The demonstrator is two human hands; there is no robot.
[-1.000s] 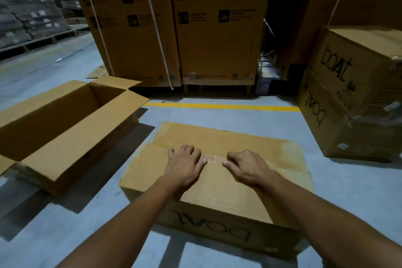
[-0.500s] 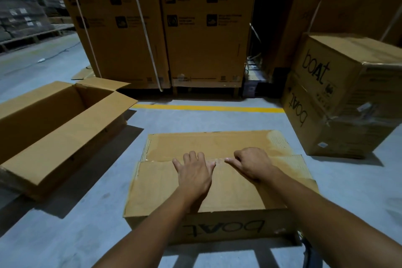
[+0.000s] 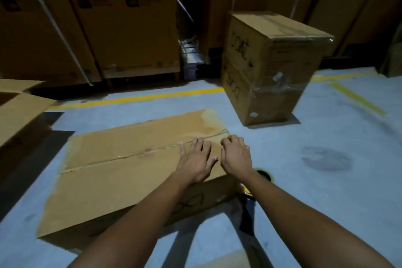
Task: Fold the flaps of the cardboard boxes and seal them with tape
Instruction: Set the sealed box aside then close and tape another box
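A flat, closed cardboard box (image 3: 121, 172) lies on the grey floor in front of me, its two top flaps meeting at a taped seam running left to right. My left hand (image 3: 196, 160) lies flat on the top near the seam's right end, fingers spread. Just right of it, my right hand (image 3: 236, 154) presses on the box's right end with fingers bent downward. A tape roll (image 3: 264, 175) sits on the floor by the box's right side, partly hidden behind my right forearm.
An open cardboard box (image 3: 19, 113) stands at the left edge. Two stacked sealed boxes (image 3: 269, 65) stand at the back right. Tall strapped cartons (image 3: 91, 24) line the back behind a yellow floor line (image 3: 139, 99).
Both hands have slid along the seam from the middle to the box's right end. The view has swung right, so the open box sits mostly out of frame.
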